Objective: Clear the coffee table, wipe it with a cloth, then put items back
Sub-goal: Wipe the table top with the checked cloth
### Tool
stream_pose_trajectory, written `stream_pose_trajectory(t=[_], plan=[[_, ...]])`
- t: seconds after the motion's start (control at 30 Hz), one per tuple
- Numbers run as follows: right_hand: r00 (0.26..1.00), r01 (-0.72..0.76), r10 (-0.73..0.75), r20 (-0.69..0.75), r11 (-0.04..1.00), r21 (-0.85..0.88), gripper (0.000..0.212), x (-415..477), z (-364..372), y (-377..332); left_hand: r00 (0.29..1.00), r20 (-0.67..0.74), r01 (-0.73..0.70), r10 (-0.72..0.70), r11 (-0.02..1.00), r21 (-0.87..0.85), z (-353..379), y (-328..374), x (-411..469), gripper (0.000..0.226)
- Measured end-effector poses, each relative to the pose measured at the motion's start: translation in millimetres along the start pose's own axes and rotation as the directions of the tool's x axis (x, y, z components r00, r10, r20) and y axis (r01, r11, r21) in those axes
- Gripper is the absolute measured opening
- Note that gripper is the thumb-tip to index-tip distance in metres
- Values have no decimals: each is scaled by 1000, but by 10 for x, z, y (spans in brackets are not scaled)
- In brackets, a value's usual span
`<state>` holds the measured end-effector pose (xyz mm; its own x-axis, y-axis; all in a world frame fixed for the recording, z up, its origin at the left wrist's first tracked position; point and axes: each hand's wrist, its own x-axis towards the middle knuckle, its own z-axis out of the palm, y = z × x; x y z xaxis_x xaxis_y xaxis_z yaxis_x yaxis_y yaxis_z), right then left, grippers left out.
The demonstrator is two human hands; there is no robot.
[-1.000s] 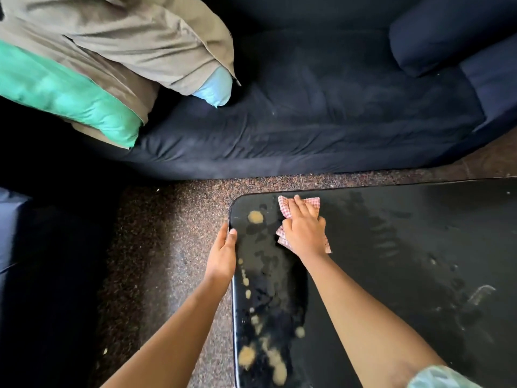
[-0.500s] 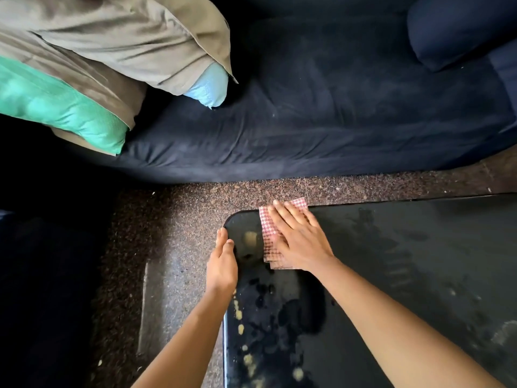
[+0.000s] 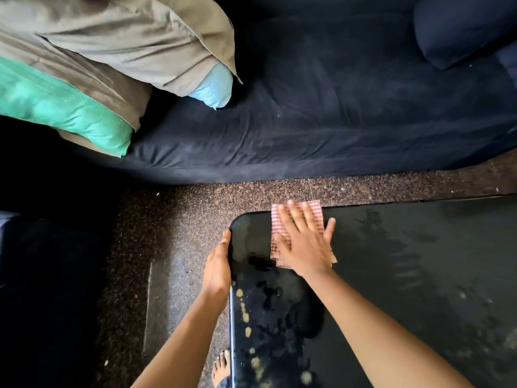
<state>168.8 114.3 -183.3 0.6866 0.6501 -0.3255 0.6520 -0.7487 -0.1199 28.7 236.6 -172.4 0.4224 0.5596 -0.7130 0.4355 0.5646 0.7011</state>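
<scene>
Where the near edge of the desk is cut off by the frame, a bare foot is seen on the floor beside it. Pale yellowish specks are scattered along the glossy black top; whether they are crumbs or dried spots cannot be told. Further up, the left grip is laid along the desk's left edge with fingers nearly straight and nothing held. Its palm side is hidden, so any hooking under the rim cannot be judged.

Beyond it, the right grip is pressed flat, fingers spread, upon the red-and-white checked cloth, which lies folded near the desk's far left corner. The cloth is judged to be light, soft and limp, likely to bunch or slide on so slick a surface. It is best governed by a flat palm over its middle, or pinched at a folded edge when lifted. Much of it is covered by that grip, and whether it is damp cannot be made out. Smears on the top are hard to separate from reflections.

Farther off, a dark sofa and stacked pillows are seen; where the cleared things are kept is not shown.
</scene>
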Motion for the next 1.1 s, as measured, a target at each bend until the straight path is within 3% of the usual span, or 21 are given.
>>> stream_pose_trajectory(t=[0.07,0.13,0.27,0.37,0.43,0.53,0.6,0.7,0.77,0.83,0.9,1.03,1.1], plan=[[993,-119,119,-7,992,37,61,-14,-8,-51,1000,12,-10,10,1000,-24,3,-15,-8,31],[990,-137,139,-21,987,80,62,-4,5,-315,999,32,-11,12,999,-38,10,-8,-7,31],[998,69,-68,-18,991,110,61,7,55,-783,997,75,-22,24,999,-29,37,96,-60,33],[984,176,-175,-22,983,51,59,13,55,-597,996,63,-65,63,998,27,20,79,-62,36],[996,83,-81,-46,996,42,59,5,55,-288,996,68,-68,65,997,38,4,72,-70,43],[973,-217,224,-60,971,101,62,-14,40,-50,995,89,-52,53,999,-11,0,69,-75,56],[958,-270,279,-66,956,113,63,-1,43,-264,992,121,-41,45,999,-35,28,101,-100,53],[999,-24,29,-34,988,151,62,27,49,-840,991,125,-46,55,996,-74,11,137,-95,66],[988,141,-148,37,979,146,59,34,35,-1009,995,87,-43,51,994,-100,-15,184,-107,72],[980,197,-199,21,977,87,59,22,23,-876,996,67,-53,61,991,-124,-13,217,-139,69],[992,117,-114,-50,990,73,63,-12,52,-586,995,72,-63,74,987,-148,14,229,-161,68],[971,-210,221,-90,971,117,62,-3,100,-328,995,62,-63,74,986,-152,20,200,-159,69],[972,-206,219,-88,969,136,63,-12,108,-589,996,57,-53,63,985,-167,-7,177,-133,72]])
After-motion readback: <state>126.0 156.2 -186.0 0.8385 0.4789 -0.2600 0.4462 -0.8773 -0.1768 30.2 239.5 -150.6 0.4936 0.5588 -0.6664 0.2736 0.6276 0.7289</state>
